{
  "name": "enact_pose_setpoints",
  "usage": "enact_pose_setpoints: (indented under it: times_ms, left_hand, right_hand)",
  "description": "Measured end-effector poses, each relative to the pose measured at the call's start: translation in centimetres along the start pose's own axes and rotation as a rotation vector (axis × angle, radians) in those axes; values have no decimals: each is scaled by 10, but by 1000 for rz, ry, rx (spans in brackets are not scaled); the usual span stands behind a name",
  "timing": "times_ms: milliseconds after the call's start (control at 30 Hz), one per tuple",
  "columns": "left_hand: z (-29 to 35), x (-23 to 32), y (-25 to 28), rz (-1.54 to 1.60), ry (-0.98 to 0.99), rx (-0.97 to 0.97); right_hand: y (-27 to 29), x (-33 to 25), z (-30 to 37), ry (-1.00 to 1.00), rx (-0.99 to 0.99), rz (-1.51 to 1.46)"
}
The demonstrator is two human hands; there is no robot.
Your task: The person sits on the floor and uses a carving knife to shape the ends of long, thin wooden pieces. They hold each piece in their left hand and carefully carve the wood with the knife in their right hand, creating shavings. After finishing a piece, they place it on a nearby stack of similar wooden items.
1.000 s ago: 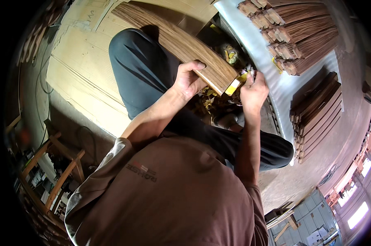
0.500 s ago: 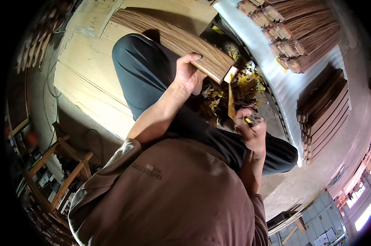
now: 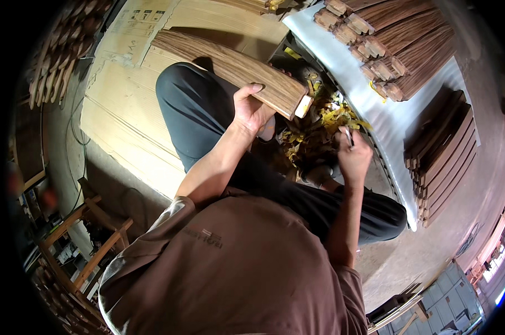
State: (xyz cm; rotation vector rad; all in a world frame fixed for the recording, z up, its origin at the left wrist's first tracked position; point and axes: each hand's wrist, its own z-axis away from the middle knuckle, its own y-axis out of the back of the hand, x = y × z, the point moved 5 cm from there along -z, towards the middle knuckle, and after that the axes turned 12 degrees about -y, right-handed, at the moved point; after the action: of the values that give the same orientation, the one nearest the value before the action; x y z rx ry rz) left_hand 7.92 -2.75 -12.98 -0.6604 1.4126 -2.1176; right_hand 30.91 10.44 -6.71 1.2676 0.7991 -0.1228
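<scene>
Head view, fingers outward: left hand (image 3: 251,110) grasping the edge of a long brown board (image 3: 236,70) near centre, thumb over the top face. Right hand (image 3: 355,156), right of centre, curled round a slim tool (image 3: 349,137), exact kind impossible to tell; apart from the board. Board slanting to upper left, past the dark-clad knee (image 3: 177,89); pale block (image 3: 304,106) at its lower-right end. Yellow scraps (image 3: 339,116) just above the right fist. Farther out, stacked slats (image 3: 445,162) at right. Step in hand, probably: trimming around the block. Next move calls for steady left grip, tool clear of scraps.
</scene>
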Motion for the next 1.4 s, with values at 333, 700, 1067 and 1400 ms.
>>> enact_pose_setpoints:
  times_ms: [333, 700, 1067, 1400]
  left_hand:
    - [2, -1, 4, -80, 8, 1]
    - [0, -2, 8, 2, 37, 38]
    - [0, -2, 1, -62, -1, 21]
    - [2, -4, 6, -32, 31, 39]
  right_hand:
    - [-40, -102, -7, 1, 90, -27]
    - [-40, -76, -11, -36, 36, -143]
    - [-35, -99, -6, -37, 22, -134]
    - [-45, -107, -13, -69, 20, 105]
